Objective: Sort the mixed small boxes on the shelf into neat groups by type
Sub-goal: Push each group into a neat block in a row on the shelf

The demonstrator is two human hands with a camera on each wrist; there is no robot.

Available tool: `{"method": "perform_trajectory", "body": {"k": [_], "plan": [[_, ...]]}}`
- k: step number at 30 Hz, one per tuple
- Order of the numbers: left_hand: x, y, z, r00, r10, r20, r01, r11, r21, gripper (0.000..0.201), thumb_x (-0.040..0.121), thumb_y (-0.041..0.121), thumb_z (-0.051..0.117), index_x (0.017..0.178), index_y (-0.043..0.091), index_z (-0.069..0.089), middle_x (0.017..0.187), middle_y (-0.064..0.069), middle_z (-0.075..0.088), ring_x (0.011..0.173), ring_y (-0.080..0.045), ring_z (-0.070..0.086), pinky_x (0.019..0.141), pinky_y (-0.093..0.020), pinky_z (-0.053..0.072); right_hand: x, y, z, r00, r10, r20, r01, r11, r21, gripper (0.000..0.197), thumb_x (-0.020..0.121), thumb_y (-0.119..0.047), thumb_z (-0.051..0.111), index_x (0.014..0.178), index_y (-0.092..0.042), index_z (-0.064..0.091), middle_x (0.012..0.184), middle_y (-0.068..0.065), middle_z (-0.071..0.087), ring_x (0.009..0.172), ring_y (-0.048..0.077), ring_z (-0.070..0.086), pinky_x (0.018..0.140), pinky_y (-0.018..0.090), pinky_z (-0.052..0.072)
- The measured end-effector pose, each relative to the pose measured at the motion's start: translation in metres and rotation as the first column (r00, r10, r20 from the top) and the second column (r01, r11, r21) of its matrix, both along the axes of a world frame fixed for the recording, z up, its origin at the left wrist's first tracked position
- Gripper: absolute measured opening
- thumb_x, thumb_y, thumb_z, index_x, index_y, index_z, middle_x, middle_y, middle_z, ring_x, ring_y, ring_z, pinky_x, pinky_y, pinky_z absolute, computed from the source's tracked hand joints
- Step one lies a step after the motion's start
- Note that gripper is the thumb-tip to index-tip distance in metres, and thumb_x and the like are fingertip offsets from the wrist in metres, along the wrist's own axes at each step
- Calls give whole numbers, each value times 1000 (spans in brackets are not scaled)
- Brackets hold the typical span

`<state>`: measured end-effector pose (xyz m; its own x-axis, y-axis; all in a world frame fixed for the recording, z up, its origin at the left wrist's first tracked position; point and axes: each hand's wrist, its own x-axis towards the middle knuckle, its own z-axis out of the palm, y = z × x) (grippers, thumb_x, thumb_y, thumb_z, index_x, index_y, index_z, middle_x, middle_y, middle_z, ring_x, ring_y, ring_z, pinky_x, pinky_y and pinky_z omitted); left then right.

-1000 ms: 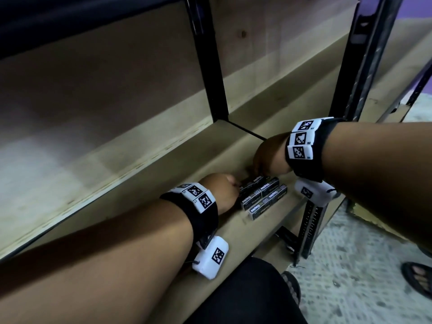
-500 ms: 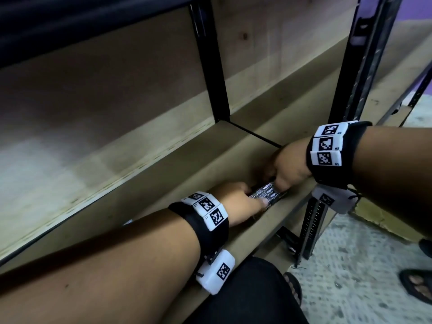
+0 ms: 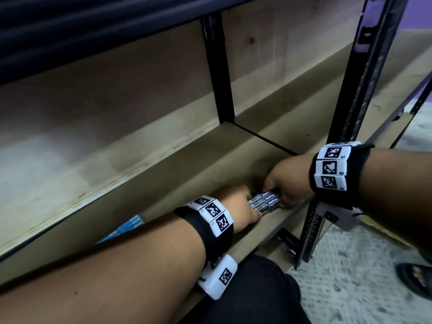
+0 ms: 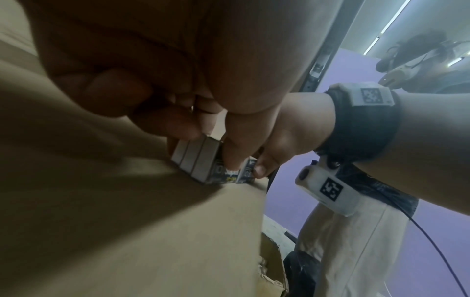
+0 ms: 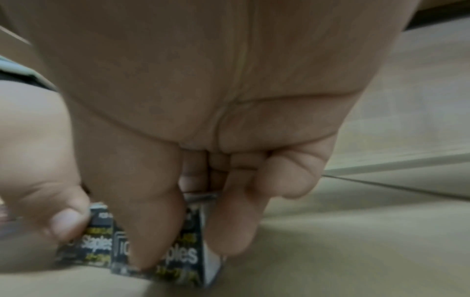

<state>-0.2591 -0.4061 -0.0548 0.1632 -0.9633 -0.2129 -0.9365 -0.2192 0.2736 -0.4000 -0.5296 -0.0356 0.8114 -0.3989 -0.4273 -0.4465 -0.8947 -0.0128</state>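
Small boxes, dark card with "Staples" in white print (image 3: 265, 202), sit packed side by side in a little block near the front edge of the plywood shelf board (image 3: 177, 174). Long axes run from my left hand (image 3: 236, 206) across to my right hand (image 3: 289, 183), one hand at each end. Both hands about equally near, block squeezed between them. Left hand: fingertips (image 4: 183, 128) curled onto its end of the block. Right hand: thumb and fingers (image 5: 229, 217) pinched over the other end. Judging I'm squaring the group up. Light blue flat cartons (image 3: 126, 226) lie further left on the same shelf, mostly hidden behind my left forearm. Exact box count unclear: hands cover the ends.
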Motion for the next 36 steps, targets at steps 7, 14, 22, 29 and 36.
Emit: {"method": "perform_trajectory", "body": {"k": [7, 14, 22, 29, 36], "plan": [[22, 42, -4, 1000, 2, 6, -2, 1000, 8, 34, 76, 43, 77, 103, 23, 67, 85, 5, 67, 80, -18, 65, 63, -26, 43, 27, 37, -3, 999, 49, -19, -48, 998, 28, 13, 73, -37, 70, 83, -39, 63, 74, -11, 65, 70, 8, 61, 68, 26, 49], [57, 102, -9, 997, 36, 63, -37, 999, 12, 27, 71, 45, 76, 82, 26, 59, 66, 10, 56, 60, -7, 55, 52, -22, 37, 70, 93, -2, 989, 144, -22, -143, 989, 39, 25, 75, -39, 69, 99, -32, 66, 90, -7, 68, 85, 17, 64, 82, 37, 54], [98, 190, -4, 988, 127, 87, -127, 992, -6, 21, 72, 41, 65, 83, 24, 62, 67, 7, 59, 59, -7, 57, 48, -23, 35, 123, 168, 3, 970, 242, 19, -243, 966, 93, 25, 73, -35, 68, 97, -30, 65, 90, -5, 68, 82, 19, 65, 79, 34, 55], [120, 253, 0, 940, 339, -36, -340, 940, -31, 24, 69, 34, 64, 91, 27, 63, 72, 11, 61, 62, 3, 54, 47, -13, 29, 165, 217, 1, 947, 310, 87, -320, 938, 137, 20, 69, -28, 68, 89, -28, 64, 79, -3, 66, 70, 14, 62, 68, 31, 55], [131, 278, 1, 909, 391, -144, -395, 919, 5, 26, 71, 40, 63, 94, 30, 65, 82, 11, 66, 74, -2, 61, 57, -16, 37, 180, 229, -6, 949, 304, 87, -315, 930, 190, 31, 64, -29, 65, 94, -34, 59, 79, -6, 66, 67, 11, 63, 65, 32, 57]]}}
